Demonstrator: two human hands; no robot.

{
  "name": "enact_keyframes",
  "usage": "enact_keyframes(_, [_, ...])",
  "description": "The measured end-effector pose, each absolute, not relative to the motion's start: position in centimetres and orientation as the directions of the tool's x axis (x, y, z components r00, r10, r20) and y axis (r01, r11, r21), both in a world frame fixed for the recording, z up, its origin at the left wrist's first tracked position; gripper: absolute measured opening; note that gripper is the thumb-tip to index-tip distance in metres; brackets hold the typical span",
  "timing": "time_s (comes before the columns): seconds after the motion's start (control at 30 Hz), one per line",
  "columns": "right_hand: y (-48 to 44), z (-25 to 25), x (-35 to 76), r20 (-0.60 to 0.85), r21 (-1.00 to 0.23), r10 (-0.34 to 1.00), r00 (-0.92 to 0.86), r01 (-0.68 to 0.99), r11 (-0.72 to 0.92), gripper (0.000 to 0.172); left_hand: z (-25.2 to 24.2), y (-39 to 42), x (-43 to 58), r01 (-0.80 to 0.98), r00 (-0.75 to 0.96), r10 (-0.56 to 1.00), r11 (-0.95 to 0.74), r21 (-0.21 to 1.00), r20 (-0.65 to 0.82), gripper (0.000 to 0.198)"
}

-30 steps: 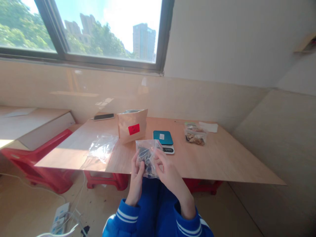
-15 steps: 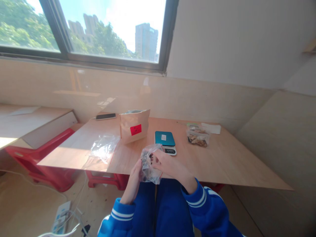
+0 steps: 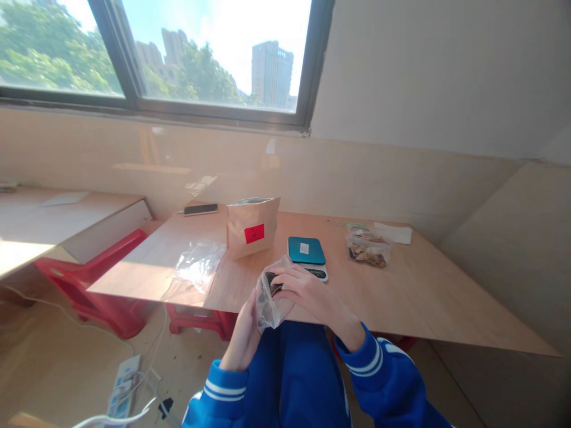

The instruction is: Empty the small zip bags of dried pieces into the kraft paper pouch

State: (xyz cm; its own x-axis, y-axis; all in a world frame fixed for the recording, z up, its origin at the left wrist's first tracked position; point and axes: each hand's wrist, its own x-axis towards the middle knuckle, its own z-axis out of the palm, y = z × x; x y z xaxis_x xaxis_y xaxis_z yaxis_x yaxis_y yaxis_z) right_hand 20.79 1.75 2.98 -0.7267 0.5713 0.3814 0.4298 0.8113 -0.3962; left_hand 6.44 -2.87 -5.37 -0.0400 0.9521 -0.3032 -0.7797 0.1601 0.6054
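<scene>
My left hand (image 3: 246,333) is closed on the side of a clear plastic bag (image 3: 266,312), held over the table's front edge. My right hand (image 3: 307,292) is at the bag's open mouth, its fingers curled around some dark, dried-looking pieces (image 3: 275,286). What exactly these pieces are is too small to tell. Just behind the right hand lies a kitchen scale (image 3: 307,251) with a teal top and a dark display. A brown paper pouch (image 3: 252,229) with a red label stands upright beyond the bag, its top open.
A flat clear zip bag (image 3: 198,264) lies on the table (image 3: 428,297) at left. Clear bags of brown dried pieces (image 3: 368,252) sit at right by a white paper (image 3: 395,233). A phone (image 3: 200,209) lies at the back. Red stools (image 3: 203,321) and a power strip (image 3: 122,389) are below.
The right fingers have curled in at the bag's mouth around the dark pieces. The bag has tilted and its opening shows more. The view has shifted slightly left.
</scene>
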Motion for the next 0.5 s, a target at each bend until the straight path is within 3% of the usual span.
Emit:
enact_keyframes(0.1, [2.2, 3.0, 21.0, 0.419, -0.444, 0.591, -0.689, 0.412, 0.795, 0.018, -4.9, -3.3, 6.3, -0.79, -0.026, 0.948, 0.175, 0.587, -0.319, 0.033])
enact_keyframes(0.23, [2.5, 3.4, 21.4, 0.411, -0.628, 0.692, -0.594, 0.366, 0.687, 0.019, -5.0, -3.5, 5.9, -0.819, 0.064, 0.969, 0.188, 0.542, -0.24, 0.037])
enact_keyframes(0.37, [3.1, 4.2, 21.7, 0.292, -0.789, 0.771, -0.566, 0.313, 0.529, 0.019, -5.3, -3.2, 5.5, -0.845, 0.116, 0.977, 0.192, 0.499, -0.18, 0.043])
enact_keyframes(0.5, [4.5, 4.5, 22.3, 0.164, -0.835, 0.778, -0.606, 0.335, 0.437, 0.023, -5.0, -3.0, 5.3, -0.842, 0.09, 0.978, 0.175, 0.51, -0.188, 0.042])
